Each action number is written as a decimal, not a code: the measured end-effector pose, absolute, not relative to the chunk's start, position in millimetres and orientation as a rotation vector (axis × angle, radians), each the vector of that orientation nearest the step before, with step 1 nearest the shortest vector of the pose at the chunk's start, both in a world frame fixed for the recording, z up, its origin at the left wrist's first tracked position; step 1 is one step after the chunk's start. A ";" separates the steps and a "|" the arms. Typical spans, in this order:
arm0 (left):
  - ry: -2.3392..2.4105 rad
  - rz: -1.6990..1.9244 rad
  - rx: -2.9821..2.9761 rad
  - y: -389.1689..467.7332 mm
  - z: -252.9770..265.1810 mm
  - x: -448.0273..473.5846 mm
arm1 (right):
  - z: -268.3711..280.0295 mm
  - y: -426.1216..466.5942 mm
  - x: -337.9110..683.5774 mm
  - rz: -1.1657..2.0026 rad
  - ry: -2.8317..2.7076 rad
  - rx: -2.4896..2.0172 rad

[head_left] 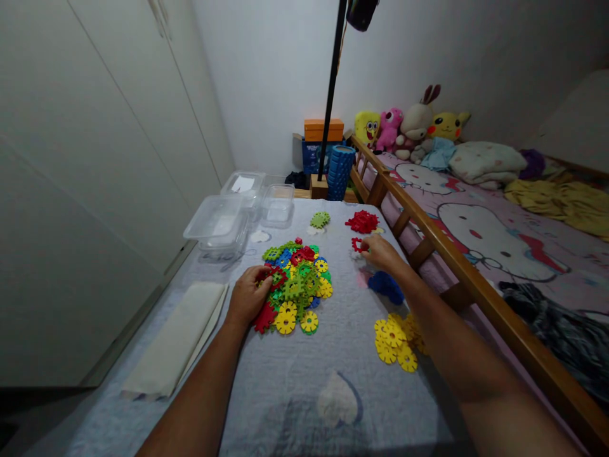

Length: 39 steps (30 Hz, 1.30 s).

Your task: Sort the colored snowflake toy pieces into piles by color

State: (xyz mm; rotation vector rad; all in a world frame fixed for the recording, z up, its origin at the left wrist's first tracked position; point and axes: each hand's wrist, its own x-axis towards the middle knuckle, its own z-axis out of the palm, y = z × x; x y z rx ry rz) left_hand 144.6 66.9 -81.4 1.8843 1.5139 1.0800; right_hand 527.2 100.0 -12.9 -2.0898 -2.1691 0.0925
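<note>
A mixed heap of plastic interlocking building pieces in red, green, yellow and blue lies mid-table. At its left side, my left hand has its fingers closed on the edge of a red toothed building piece. My right hand pinches another red building piece, just in front of a red pile. Under and beside my right forearm lie a blue pile and a pile of yellow discs, partly hidden by the arm. A small light green pile sits at the back.
Clear plastic containers stand at the back left, with a folded cream cloth in front of them. Along the right runs a wooden bed rail. A black pole rises behind the cloth-covered table.
</note>
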 end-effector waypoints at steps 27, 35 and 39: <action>1.499 1.080 1.912 66.7 -84.3 143.3 | -68.7 219.5 591.1 0.235 -1.075 -1.946; 1.506 1.077 1.914 66.6 -83.8 143.7 | -62.5 210.3 594.4 0.507 -1.068 -1.647; 1.510 1.080 1.917 66.1 -82.5 144.1 | -53.3 199.2 584.2 0.521 -1.038 -1.644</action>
